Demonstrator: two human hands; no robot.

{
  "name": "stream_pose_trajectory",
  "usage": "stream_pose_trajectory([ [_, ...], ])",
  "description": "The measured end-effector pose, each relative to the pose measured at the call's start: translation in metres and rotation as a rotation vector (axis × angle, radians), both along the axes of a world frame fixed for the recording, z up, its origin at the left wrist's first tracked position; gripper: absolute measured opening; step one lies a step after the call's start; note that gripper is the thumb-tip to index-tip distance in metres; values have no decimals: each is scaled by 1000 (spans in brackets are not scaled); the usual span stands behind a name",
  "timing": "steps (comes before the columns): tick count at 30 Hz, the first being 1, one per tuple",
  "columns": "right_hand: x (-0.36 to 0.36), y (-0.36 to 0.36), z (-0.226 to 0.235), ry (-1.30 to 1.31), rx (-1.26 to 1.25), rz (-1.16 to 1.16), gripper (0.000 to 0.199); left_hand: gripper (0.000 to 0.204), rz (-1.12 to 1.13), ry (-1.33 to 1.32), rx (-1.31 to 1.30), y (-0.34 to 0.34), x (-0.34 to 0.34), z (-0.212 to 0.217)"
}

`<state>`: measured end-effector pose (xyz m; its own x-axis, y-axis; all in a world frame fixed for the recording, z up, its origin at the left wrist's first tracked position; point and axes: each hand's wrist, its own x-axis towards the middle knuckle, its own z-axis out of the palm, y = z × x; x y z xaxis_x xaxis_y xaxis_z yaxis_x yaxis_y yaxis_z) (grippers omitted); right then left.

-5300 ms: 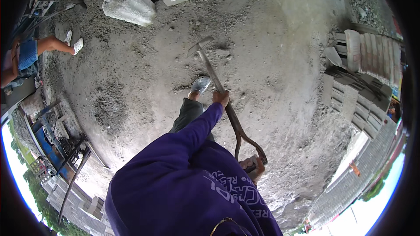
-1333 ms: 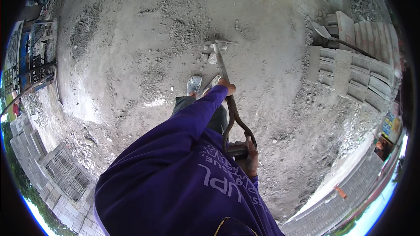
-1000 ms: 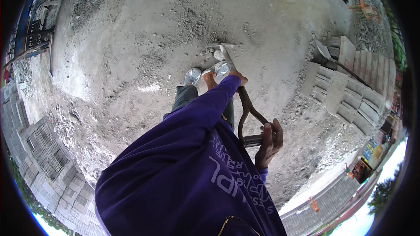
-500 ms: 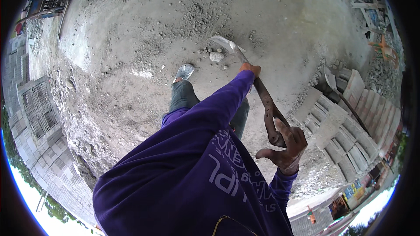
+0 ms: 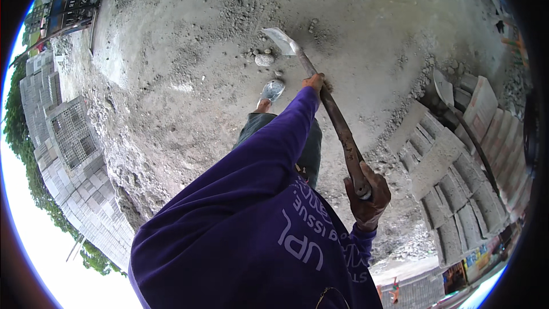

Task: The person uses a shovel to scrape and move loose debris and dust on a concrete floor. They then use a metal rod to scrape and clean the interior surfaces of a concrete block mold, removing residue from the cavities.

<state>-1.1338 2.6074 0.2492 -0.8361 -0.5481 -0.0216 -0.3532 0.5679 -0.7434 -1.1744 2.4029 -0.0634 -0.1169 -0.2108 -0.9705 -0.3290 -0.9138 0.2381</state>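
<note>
A long-handled shovel [image 5: 342, 129] slants across in front of me, its wooden shaft worn and dirty. Its pale metal blade [image 5: 280, 41] is at the far end, low over the dusty ground. My left hand [image 5: 313, 82] is wrapped round the shaft a little behind the blade. At the near end, my right hand [image 5: 369, 197] closes about the handle's end, thumb on one side and fingers on the other. A grey stone [image 5: 264, 59] with several smaller ones lies just beside the blade. My foot in a grey shoe [image 5: 273, 89] stands nearer to me.
Grey block stacks [image 5: 77, 194] line the left, with a grid-like panel [image 5: 73, 133] by them. To the right are piled concrete pieces [image 5: 452, 183], and a second shovel [image 5: 443, 87] leans there. Loose gravel [image 5: 246, 11] is scattered over the ground ahead.
My right hand, spread beside the handle's end before, has closed on it. The view has shifted, and the shovel now appears straighter, its blade farther up and left.
</note>
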Motion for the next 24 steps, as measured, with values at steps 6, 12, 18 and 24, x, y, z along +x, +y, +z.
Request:
stream_pose_trajectory([
  [6,6,42,-10,-121,-10,-165,53,14,79,5,46,22,-1,-11],
  [12,2,119,19,-254,78,-722,38,23,277,186,242,96,-19,-51],
  [18,-57,226,-12,-271,137,-1046,21,34,28,-17,377,225,-46,-98],
  [24,-113,297,-84,-274,173,-1061,24,40,70,-101,484,266,-57,-158],
])
